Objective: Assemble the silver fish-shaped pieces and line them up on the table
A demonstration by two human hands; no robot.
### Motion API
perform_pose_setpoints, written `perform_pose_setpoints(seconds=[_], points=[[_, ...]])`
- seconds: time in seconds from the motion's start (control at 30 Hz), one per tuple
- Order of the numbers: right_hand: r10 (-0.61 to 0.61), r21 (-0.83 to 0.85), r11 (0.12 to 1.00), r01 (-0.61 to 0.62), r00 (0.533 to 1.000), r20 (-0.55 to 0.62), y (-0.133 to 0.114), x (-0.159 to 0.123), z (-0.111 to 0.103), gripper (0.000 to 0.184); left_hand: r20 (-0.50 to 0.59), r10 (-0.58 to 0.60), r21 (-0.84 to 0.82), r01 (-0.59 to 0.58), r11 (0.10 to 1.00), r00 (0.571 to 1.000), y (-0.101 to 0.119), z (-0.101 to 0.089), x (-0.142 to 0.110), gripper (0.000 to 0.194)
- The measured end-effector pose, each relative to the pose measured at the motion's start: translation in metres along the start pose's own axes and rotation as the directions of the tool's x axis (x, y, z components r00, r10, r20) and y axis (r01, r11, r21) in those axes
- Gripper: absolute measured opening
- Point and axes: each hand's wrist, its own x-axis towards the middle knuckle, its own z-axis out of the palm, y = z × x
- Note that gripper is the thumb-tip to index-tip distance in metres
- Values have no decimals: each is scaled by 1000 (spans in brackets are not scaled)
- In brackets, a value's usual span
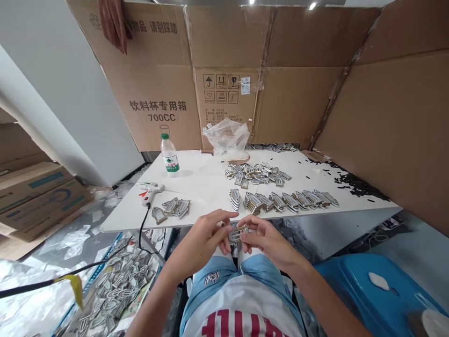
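Note:
Over my lap, just in front of the table edge, my left hand and my right hand hold one small grey buckle-like piece with a gold-coloured edge between their fingertips. Fingers of both hands are bent around it, hiding its ends. On the table beyond my hands, similar pieces stand in a slanted row of stacks, with one separate stack at its left end. Behind the row lies a loose heap of these pieces. A smaller group lies near the left front edge.
A hot glue gun with a black cord lies left, below a water bottle. A clear plastic bag stands at the back. Small black bits are scattered right. Cardboard walls enclose the table. A blue plastic stool or bin stands lower right.

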Motion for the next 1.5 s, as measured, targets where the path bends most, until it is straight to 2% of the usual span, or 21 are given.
perform_pose_setpoints(seconds=[0.17, 0.3, 0.4, 0.53, 0.6, 0.67, 0.77, 0.87, 1.03, 1.17, 1.27, 1.4, 1.5], points=[[7, 13, 1000, -7, 1000, 16, 4, 1, -1, 41, -16, 26, 90, -25, 996, 1000, 2, -1, 0, 33], [36, 27, 999, -37, 998, 43, 4, 1, 1, 43, 49, 71, 1, -72, 997, 996, 1, 0, -1, 29], [63, -13, 998, -62, 995, 79, 2, 0, 4, 41, 8, 102, -54, -102, 993, 995, -1, 1, 1, 20], [49, -46, 998, -45, 995, 86, 2, 0, 2, 40, -37, 54, -202, -61, 977, 998, -6, 0, 6, 17], [28, -41, 999, -24, 996, 83, 5, 1, -2, 40, -19, 13, -256, -18, 967, 1000, -9, -1, 7, 24], [10, -29, 1000, -8, 998, 66, 8, 2, -5, 39, -53, -26, -263, 11, 965, 998, -11, -2, 8, 33], [-1, -25, 1000, 3, 999, 50, 12, 3, -9, 37, -146, -85, -240, 48, 970, 986, -11, 0, 8, 39], [-2, -30, 1000, 3, 999, 49, 13, 4, -8, 39, -169, -112, -203, 76, 976, 979, -9, 2, 10, 34], [6, -39, 999, -5, 999, 45, 11, 3, -5, 42, -201, -21, -16, 18, 1000, 979, -6, 1, 10, 22], [11, -43, 999, -10, 1000, 26, 9, 3, -5, 43, -246, 25, 105, 1, 994, 969, -5, -1, 9, 23], [4, -47, 999, -4, 1000, 2, 10, 3, -5, 42, -223, 20, 106, 3, 994, 975, -4, -1, 10, 26], [-26, -21, 999, 25, 998, -57, 13, 5, -5, 43, -170, 63, 36, -58, 998, 983, -4, -2, 12, 35], [-38, 9, 999, 39, 995, -94, 13, 5, -5, 43, -158, 55, 52, -47, 998, 986, -7, -2, 13, 36]])
